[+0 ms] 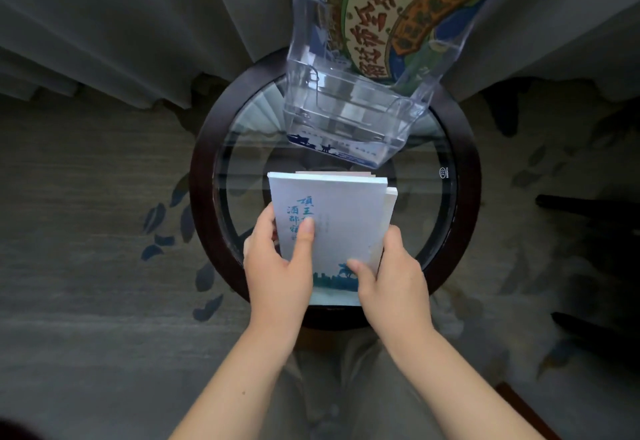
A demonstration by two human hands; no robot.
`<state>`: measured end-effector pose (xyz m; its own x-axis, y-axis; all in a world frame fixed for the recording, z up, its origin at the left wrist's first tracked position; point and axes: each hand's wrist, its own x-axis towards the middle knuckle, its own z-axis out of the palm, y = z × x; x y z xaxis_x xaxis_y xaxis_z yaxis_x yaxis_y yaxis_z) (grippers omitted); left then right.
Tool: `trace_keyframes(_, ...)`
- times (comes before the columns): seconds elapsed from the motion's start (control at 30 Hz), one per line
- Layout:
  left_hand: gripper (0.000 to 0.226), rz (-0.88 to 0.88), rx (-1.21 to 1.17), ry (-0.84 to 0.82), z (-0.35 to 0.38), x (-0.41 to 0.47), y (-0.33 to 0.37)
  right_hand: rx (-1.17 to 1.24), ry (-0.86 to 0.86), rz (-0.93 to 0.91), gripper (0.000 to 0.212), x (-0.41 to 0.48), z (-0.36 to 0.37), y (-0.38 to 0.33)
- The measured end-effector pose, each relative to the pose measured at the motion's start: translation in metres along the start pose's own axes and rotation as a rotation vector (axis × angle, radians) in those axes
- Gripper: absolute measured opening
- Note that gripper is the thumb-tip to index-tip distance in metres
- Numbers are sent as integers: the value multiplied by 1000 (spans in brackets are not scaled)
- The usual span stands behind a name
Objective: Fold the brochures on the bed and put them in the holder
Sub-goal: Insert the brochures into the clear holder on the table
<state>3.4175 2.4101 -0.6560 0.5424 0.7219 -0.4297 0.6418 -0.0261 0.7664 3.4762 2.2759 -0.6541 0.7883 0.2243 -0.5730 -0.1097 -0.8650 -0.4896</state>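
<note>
Head view, looking down. A stack of folded brochures (337,213), pale blue-white with blue printed characters and a blue skyline band along the near edge, is held in 2 hands above a round glass worktop (201,176) with a dark wooden rim.

The left hand (277,263) grips the stack's left edge, with the thumb pressed flat on the front cover and the fingers curled behind it. The right hand (393,275) grips the lower right corner, with the thumb on the cover and the fingers wrapped round the right edge. The sheets are not flush: 1 edge juts out at the upper right and a pinkish edge shows along the top. Whether the stack's near edge touches the glass cannot be told.

A clear plastic holder (349,112) stands on the far side of the worktop, just beyond the stack and apart from it. Its upper tier carries a colourful brochure (398,14) in green, orange and cream. A strip of blue print (332,152) shows through its lower front wall.

Grey curtains (121,24) hang behind the worktop. A grey carpet (86,232) with a blue leaf pattern lies beneath it.
</note>
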Motion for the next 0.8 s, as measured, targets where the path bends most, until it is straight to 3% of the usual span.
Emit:
trace_keyframes(0.17,38,234,33,36,-22,17,50,158,100,-65,14,4,-31,-32)
trace_keyframes(0.4,102,711,80,33,-53,64,164,317,317,-210,16,38,-112,-103)
trace_keyframes(0.47,108,813,129,28,-63,78,195,332,337,-269,16,42,-136,-124)
trace_keyframes(0.53,101,873,166,21,-75,88,223,326,368,-333,19,40,-160,-142)
trace_keyframes(0.6,90,899,176,-10,-85,93,243,333,436,-406,37,37,-181,-159)
trace_keyframes(0.7,82,831,146,-52,-90,97,263,283,499,-526,93,35,-205,-175)
trace_keyframes(0.8,75,794,111,-68,-91,99,275,103,527,-645,108,38,-219,-182)
